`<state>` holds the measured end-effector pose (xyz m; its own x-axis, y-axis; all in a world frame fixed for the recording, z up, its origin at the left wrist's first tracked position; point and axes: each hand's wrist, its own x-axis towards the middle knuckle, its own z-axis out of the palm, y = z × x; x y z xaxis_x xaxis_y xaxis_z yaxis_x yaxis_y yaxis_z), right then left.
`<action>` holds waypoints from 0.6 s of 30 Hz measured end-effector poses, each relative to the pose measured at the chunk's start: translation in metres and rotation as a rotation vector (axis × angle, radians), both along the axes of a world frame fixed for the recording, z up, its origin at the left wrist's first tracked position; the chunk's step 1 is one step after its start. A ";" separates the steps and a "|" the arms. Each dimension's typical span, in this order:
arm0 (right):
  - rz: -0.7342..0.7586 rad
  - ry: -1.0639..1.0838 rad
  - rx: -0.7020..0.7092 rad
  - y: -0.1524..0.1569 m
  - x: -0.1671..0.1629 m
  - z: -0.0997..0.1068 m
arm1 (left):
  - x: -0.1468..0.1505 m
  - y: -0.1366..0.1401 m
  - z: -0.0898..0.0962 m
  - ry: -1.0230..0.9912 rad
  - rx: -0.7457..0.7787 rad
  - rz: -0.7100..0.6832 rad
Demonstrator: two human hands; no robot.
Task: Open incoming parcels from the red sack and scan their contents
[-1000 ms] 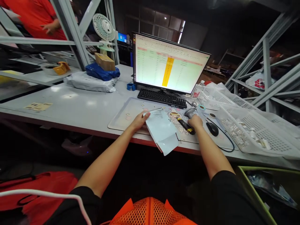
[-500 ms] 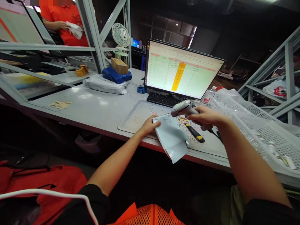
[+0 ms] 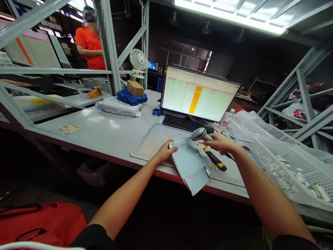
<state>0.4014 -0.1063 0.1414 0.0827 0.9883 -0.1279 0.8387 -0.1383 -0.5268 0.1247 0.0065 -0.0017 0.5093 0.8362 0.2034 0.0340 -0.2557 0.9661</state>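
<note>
My left hand [image 3: 166, 151] pinches the upper left corner of a pale blue, flat package [image 3: 188, 165], whose lower end hangs past the table edge. Small print and a barcode run along its top. In my right hand [image 3: 221, 143] is a grey handheld barcode scanner [image 3: 199, 134], its head close over the package's upper right corner. A yellow and black utility knife [image 3: 215, 160] lies on the patterned desk mat [image 3: 148, 140], just right of the package and below my right hand.
Behind the mat stand a black keyboard [image 3: 179, 122] and a monitor [image 3: 200, 88] showing a spreadsheet. White perforated baskets [image 3: 293, 156] line the right side. Parcels [image 3: 119, 107] and a small fan [image 3: 138, 59] sit at the back left. A person in orange [image 3: 91, 47] stands beyond the frame.
My view has tilted up, so the table appears lower. The scanner head has turned slightly above the package. The person in orange has shifted, and their white bag no longer shows.
</note>
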 end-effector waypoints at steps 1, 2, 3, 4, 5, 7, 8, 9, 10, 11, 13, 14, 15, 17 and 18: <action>-0.076 -0.076 0.014 0.004 0.012 -0.012 | 0.000 0.001 -0.001 -0.001 -0.001 0.002; -0.160 -0.158 0.026 0.008 0.025 -0.025 | 0.000 0.001 -0.001 -0.001 -0.004 0.003; -0.243 -0.235 0.034 0.012 0.038 -0.039 | 0.001 0.001 -0.002 -0.001 -0.006 0.004; -0.324 -0.297 0.037 0.016 0.049 -0.053 | 0.001 0.001 -0.002 -0.001 -0.009 0.003; -0.398 -0.338 0.035 0.018 0.059 -0.066 | 0.001 0.001 -0.002 -0.001 -0.011 0.003; -0.513 -0.364 0.026 0.021 0.073 -0.091 | 0.000 0.000 -0.002 0.000 -0.016 0.001; -0.558 -0.363 0.017 0.021 0.078 -0.102 | 0.000 0.000 -0.001 0.003 -0.018 0.001; -0.600 -0.363 0.007 0.021 0.081 -0.110 | 0.000 -0.001 -0.001 0.006 -0.020 0.002; -0.638 -0.360 -0.004 0.022 0.082 -0.116 | 0.000 -0.001 -0.001 0.011 -0.021 0.003; -0.671 -0.357 -0.014 0.024 0.083 -0.120 | 0.000 -0.001 -0.001 0.016 -0.022 0.003; -0.730 -0.360 -0.007 0.031 0.082 -0.121 | 0.000 -0.001 -0.001 0.027 -0.024 0.004; -0.754 -0.369 0.014 0.037 0.081 -0.119 | 0.000 -0.001 -0.001 0.031 -0.025 0.005; -0.770 -0.382 0.047 0.044 0.078 -0.116 | 0.000 -0.001 -0.001 0.034 -0.029 0.008; -0.753 -0.405 0.128 0.063 0.069 -0.110 | 0.001 -0.001 0.000 0.046 -0.036 0.023; -0.717 -0.408 0.164 0.075 0.062 -0.109 | 0.001 -0.001 0.001 0.053 -0.037 0.031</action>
